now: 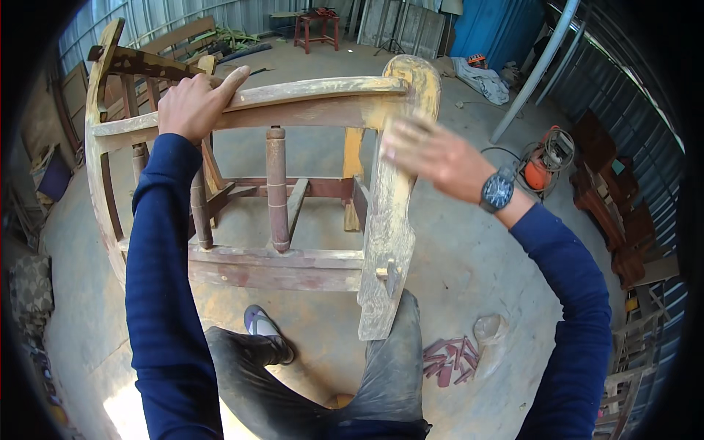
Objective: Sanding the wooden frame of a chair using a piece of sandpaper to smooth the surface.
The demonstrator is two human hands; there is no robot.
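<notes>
A wooden chair frame (313, 113) with worn, patchy paint and yellowish filler stands before me, its side towards me. My left hand (192, 104) grips the armrest's top rail, thumb along the upper edge. Against the upper part of the broad front post (390, 220) lies my right hand (421, 151), blurred, with fingers stretched along the wood. Whether something thin sits under those fingers is hidden. Turned spindles (276, 192) stand between the armrest and the lower side rail (275, 269). The post's lower end rests against my right thigh (393, 352).
Several reddish wood pieces (451, 357) lie on the floor beside a clear plastic bag (489, 335). An orange air compressor (542, 170) with coiled hose stands at the right, near a slanted metal pole (533, 71). A red stool (317, 30) is at the back. Dark wooden furniture parts (610, 203) line the right wall.
</notes>
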